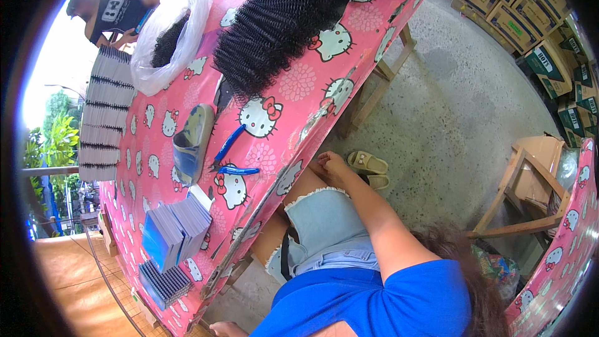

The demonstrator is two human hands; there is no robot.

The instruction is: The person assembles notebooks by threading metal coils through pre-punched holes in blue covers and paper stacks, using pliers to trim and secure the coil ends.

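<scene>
My right hand (pixel 331 165) lies on my bare knee beside the edge of the pink cartoon-cat tablecloth (pixel 287 90) and holds nothing. My left hand (pixel 226 328) shows only partly at the bottom edge, near the table's corner; its fingers are not clear. On the table nearest my knee lie blue-handled pliers (pixel 229 157) and a grey-blue slipper-shaped object (pixel 190 142). Beyond them lies a large bundle of black curly hair (pixel 274 25). I wear a blue shirt and pale denim shorts.
A clear plastic bag (pixel 163 43) holds more black hair. Stacks of bluish cards (pixel 178 231) and dark flat packs (pixel 105 109) line the table. Another person (pixel 112 7) sits at the far end. Sandals (pixel 368 165), a wooden chair (pixel 530 190) and cardboard boxes (pixel 518 6) stand on the concrete floor.
</scene>
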